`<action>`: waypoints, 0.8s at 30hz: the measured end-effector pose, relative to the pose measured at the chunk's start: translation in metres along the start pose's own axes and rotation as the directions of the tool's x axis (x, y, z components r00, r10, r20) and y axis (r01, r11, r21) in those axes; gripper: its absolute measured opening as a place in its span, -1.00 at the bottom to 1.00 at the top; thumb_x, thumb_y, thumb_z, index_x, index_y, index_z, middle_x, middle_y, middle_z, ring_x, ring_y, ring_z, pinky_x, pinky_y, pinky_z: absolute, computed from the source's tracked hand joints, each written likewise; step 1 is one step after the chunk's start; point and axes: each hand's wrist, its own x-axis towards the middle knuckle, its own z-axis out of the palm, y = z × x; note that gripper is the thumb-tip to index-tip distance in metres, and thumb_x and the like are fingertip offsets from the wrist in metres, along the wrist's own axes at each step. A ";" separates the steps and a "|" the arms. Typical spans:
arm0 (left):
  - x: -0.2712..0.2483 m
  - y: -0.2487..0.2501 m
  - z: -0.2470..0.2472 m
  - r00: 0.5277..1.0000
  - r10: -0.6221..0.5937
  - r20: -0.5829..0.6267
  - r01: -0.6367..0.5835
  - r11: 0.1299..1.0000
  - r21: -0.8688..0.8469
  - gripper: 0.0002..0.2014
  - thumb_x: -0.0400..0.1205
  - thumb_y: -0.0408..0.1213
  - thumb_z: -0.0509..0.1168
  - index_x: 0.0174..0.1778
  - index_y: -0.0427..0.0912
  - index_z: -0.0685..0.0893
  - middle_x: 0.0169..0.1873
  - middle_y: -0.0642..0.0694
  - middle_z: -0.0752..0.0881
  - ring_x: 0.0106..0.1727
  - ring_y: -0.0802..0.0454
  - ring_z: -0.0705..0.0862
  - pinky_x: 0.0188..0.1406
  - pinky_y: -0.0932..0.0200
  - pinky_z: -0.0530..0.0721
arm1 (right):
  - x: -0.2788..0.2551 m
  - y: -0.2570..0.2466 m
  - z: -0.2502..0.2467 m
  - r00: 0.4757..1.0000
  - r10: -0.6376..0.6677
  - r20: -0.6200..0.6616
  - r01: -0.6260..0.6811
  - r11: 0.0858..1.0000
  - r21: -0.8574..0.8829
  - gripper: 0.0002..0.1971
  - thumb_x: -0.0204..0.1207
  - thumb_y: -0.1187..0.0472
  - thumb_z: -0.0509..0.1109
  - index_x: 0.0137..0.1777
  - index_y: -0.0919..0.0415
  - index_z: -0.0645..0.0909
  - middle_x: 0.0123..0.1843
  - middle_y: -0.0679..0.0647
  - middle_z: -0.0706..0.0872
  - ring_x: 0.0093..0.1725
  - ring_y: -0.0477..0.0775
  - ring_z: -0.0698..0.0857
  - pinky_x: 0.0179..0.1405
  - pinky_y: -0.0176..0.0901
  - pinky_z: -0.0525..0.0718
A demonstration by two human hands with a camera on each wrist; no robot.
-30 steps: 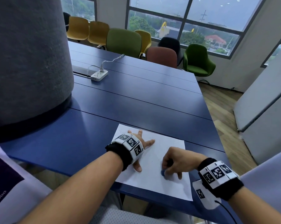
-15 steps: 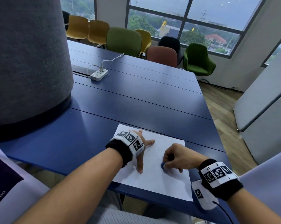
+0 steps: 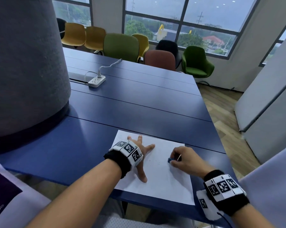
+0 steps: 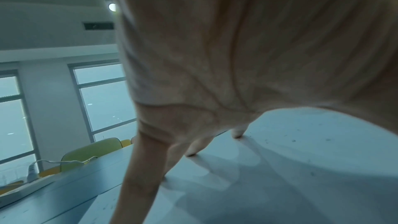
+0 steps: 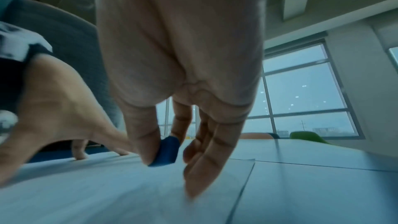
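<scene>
My right hand [image 3: 185, 159] pinches a small blue eraser [image 3: 169, 160] between thumb and index finger, and the other fingers curl down beside it. In the right wrist view, my thumb [image 5: 146, 142] presses on the near face of the eraser. Its lower edge looks to be down on the white sheet of paper [image 3: 163, 183]. The eraser sticks out at the left tip of that hand, over the right half of the sheet and nearer its far edge than its near one.

My left hand [image 3: 141, 155] rests on the left half of the same sheet, fingers straight and spread wide, gripping nothing. The left wrist view shows its fingertips [image 4: 190, 153] pressing on the paper. The eraser lies to the right of this hand and apart from it, with a strip of bare paper between them. Small dark specks [image 3: 153, 162] are scattered over that strip.

The sheet lies flat on the blue worktop [image 3: 139, 109], close to its near edge and toward its right side. Farther back on the worktop a white power strip [image 3: 96, 81] lies beside a wide grey column [image 3: 23, 63], well away from both hands.
</scene>
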 end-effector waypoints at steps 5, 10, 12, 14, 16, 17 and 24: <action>-0.001 0.000 -0.001 1.000 0.021 -0.016 -0.021 1.000 -0.011 0.37 0.17 0.36 0.58 0.68 0.29 -0.28 0.70 -0.17 -0.32 0.65 -0.54 -0.22 0.56 -0.52 0.14 | -0.065 0.008 0.030 0.986 -0.057 -0.158 0.046 0.996 -0.071 -0.85 0.51 0.14 0.44 -0.20 -0.06 0.52 -0.10 -0.20 0.54 -0.16 -0.15 0.62 -0.14 -0.35 0.59; -0.019 0.009 0.010 0.998 0.023 -0.065 -0.026 0.999 -0.044 0.17 0.36 0.21 0.55 0.73 -0.05 -0.04 0.71 -0.20 -0.29 0.71 -0.34 -0.21 0.58 -0.40 0.23 | -0.090 0.006 0.052 0.974 0.007 -0.226 -0.015 0.999 -0.034 -0.93 0.54 0.14 0.41 -0.08 0.03 0.55 0.01 -0.20 0.67 -0.04 -0.05 0.65 -0.01 -0.32 0.59; -0.027 0.017 0.021 0.990 0.039 -0.138 -0.050 0.996 -0.076 -0.09 0.52 0.05 0.46 0.67 -0.19 0.13 0.71 -0.22 -0.28 0.71 -0.29 -0.22 0.54 -0.40 0.31 | -0.093 0.003 0.054 0.972 0.055 -0.230 -0.052 0.998 0.019 -0.92 0.54 0.15 0.40 -0.07 0.05 0.54 0.08 -0.11 0.73 0.03 0.00 0.66 0.16 -0.28 0.57; -0.034 0.034 0.034 0.970 0.079 -0.231 -0.098 0.993 -0.072 -0.30 0.68 -0.08 0.24 0.67 -0.22 0.09 0.70 -0.22 -0.30 0.71 -0.27 -0.27 0.57 -0.46 0.19 | -0.097 0.000 0.057 0.968 0.104 -0.229 -0.095 0.994 0.048 -0.90 0.56 0.15 0.38 -0.05 0.01 0.48 0.11 -0.08 0.73 0.10 0.01 0.66 0.24 -0.19 0.59; -0.037 0.064 0.054 0.943 0.138 -0.302 -0.168 0.983 -0.076 -0.40 0.79 -0.04 -0.05 0.73 -0.14 -0.04 0.70 -0.17 -0.31 0.70 -0.23 -0.32 0.59 -0.49 -0.07 | -0.099 -0.001 0.059 0.966 0.128 -0.225 -0.111 0.990 0.084 -0.80 0.56 0.18 0.38 -0.04 -0.07 0.38 0.19 -0.12 0.72 0.19 0.01 0.66 0.45 -0.09 0.49; -0.039 0.079 0.063 0.924 0.167 -0.344 -0.206 0.975 -0.079 -0.42 0.80 0.06 -0.21 0.73 -0.09 0.02 0.72 -0.15 -0.19 0.71 -0.22 -0.24 0.57 -0.51 -0.09 | -0.099 -0.001 0.060 0.966 0.133 -0.221 -0.115 0.989 0.092 -0.76 0.56 0.21 0.37 0.01 -0.12 0.38 0.22 -0.18 0.70 0.25 0.01 0.65 0.54 -0.03 0.39; -0.023 0.094 0.112 0.872 0.184 -0.453 -0.254 0.963 -0.096 -0.34 0.75 0.26 -0.22 0.50 0.03 0.58 0.51 -0.01 0.54 0.52 -0.13 0.51 0.38 -0.38 0.18 | -0.103 0.001 0.063 0.949 0.282 -0.138 -0.268 0.957 0.112 -0.60 0.66 0.12 0.26 0.47 -0.17 0.36 0.51 -0.42 0.37 0.70 0.19 0.07 0.52 0.12 0.32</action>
